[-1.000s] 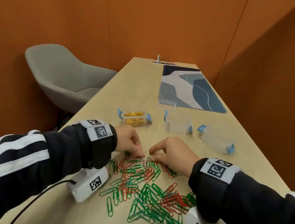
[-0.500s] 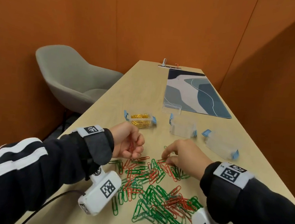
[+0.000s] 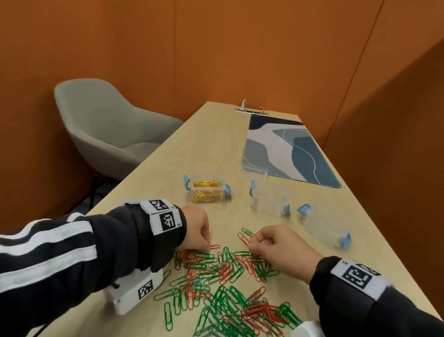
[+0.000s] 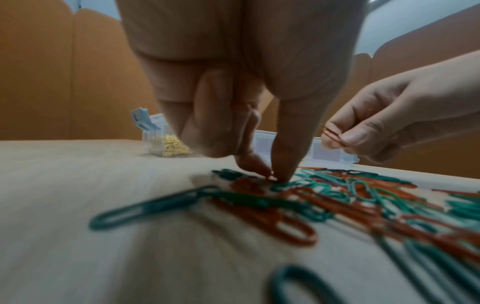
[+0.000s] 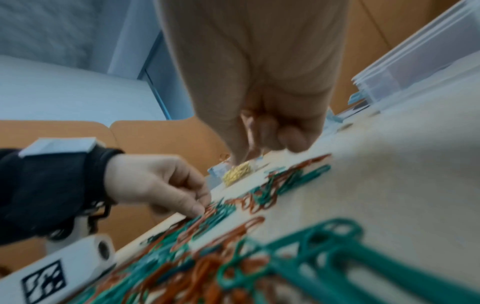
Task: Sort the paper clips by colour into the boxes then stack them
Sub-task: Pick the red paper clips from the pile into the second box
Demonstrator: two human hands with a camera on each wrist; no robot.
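A loose pile of red and green paper clips (image 3: 232, 282) lies on the wooden table (image 3: 206, 145) in front of me. My left hand (image 3: 206, 247) is down at the pile's left far edge. Its thumb and forefinger pinch a red clip (image 4: 249, 185) against the table. My right hand (image 3: 252, 242) hovers at the pile's far edge with curled fingers and pinches thin red clips (image 4: 332, 133). Beyond the hands stand a clear box of gold clips (image 3: 208, 191), an empty clear box (image 3: 269, 202) and a third clear box (image 3: 323, 228) to the right.
A clear lid (image 3: 254, 171) lies behind the middle box, at the edge of a blue patterned mat (image 3: 284, 149). A grey chair (image 3: 106, 128) stands left of the table. Orange walls close in on all sides. White wrist cameras (image 3: 135, 292) sit low beside the pile.
My left hand rose from the pile with a red clip half a second ago and has come back down to the pile. My right hand has lifted slightly off the clips.
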